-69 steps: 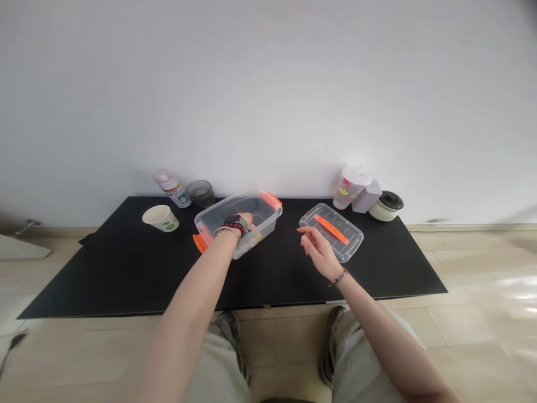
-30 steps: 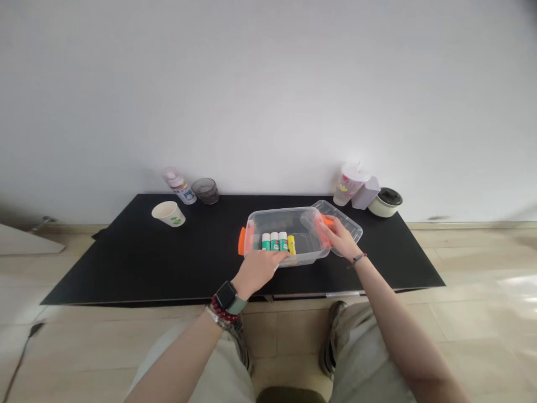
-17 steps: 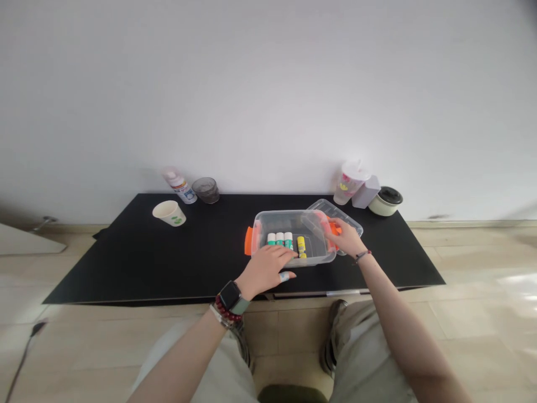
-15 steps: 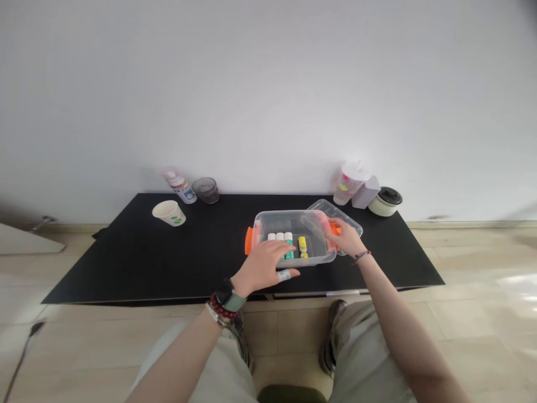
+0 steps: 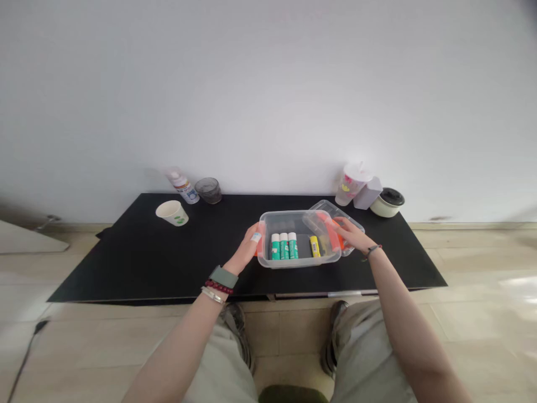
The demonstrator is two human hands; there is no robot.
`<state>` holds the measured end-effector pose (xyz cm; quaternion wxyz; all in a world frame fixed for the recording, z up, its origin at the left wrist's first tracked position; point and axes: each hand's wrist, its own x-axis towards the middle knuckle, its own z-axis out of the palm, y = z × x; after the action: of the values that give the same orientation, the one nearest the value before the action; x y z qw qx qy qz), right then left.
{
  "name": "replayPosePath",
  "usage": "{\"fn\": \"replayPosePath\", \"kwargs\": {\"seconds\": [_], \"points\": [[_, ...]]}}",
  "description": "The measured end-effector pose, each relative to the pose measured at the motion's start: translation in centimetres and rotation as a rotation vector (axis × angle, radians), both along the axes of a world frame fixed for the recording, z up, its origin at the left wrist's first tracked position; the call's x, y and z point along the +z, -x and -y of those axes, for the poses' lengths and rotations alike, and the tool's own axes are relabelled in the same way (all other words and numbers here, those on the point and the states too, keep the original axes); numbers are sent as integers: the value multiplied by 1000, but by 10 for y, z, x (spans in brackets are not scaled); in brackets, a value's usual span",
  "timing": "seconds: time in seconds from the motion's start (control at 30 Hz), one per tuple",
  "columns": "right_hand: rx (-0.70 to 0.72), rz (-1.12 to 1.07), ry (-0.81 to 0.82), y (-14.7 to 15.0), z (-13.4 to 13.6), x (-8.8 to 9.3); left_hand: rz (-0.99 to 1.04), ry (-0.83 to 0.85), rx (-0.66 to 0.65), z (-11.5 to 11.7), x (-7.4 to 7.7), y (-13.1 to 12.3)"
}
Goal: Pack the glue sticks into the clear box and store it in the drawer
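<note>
A clear plastic storage box point(image 5: 298, 263) stands uncovered on the black table, with orange latches at its two ends. My left hand point(image 5: 247, 246) is closed on the left end, its fingers partly hidden behind the orange latch. At the opposite end my right hand point(image 5: 350, 234) grips the right side around the other latch. Inside the box, three green-and-white glue sticks point(image 5: 284, 246) lie side by side toward the left. A small yellow stick point(image 5: 314, 246) lies apart from them on the right. The clear lid point(image 5: 327, 207) rests behind the box, partly under its right end.
On the black table point(image 5: 201, 252), a paper cup point(image 5: 172, 213), a spray can point(image 5: 184, 187) and a dark glass bowl point(image 5: 208, 191) stand at left. A lidded tumbler point(image 5: 349, 187), a pale box point(image 5: 368, 193) and a black-lidded pot point(image 5: 386, 204) stand back right, against the wall.
My left hand has moved from over the box's front to its left end and taken hold there. The yellow stick has shifted right inside the box. My right hand stays at the right end.
</note>
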<state>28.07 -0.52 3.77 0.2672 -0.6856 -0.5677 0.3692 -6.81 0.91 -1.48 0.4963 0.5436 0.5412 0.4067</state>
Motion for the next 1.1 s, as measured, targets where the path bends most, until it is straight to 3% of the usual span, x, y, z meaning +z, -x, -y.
{"fn": "replayPosePath", "kwargs": {"seconds": [0.07, 0.17, 0.37, 0.63, 0.77, 0.9, 1.0, 1.1], "points": [[-89, 81, -6, -7, -12, -6, 74, -4, 19, -2, -4, 0], [-134, 390, -130, -15, -31, -22, 195, 8, 25, -5, -9, 1], [143, 702, -81, -10, -44, -57, 295, 27, 10, -5, -4, 0], [130, 776, -48, -15, -47, -59, 246, 19, 7, -3, 7, 3], [91, 709, -81, -38, -52, -48, 280, 53, 28, -4, 8, 7], [124, 587, -138, -59, -54, -20, 326, 64, 30, -3, 9, 8], [262, 346, -212, -60, -54, 10, 383, 95, 25, -2, 14, 6], [446, 148, -239, -41, -56, 42, 465, 184, 58, -1, 23, 4]]}}
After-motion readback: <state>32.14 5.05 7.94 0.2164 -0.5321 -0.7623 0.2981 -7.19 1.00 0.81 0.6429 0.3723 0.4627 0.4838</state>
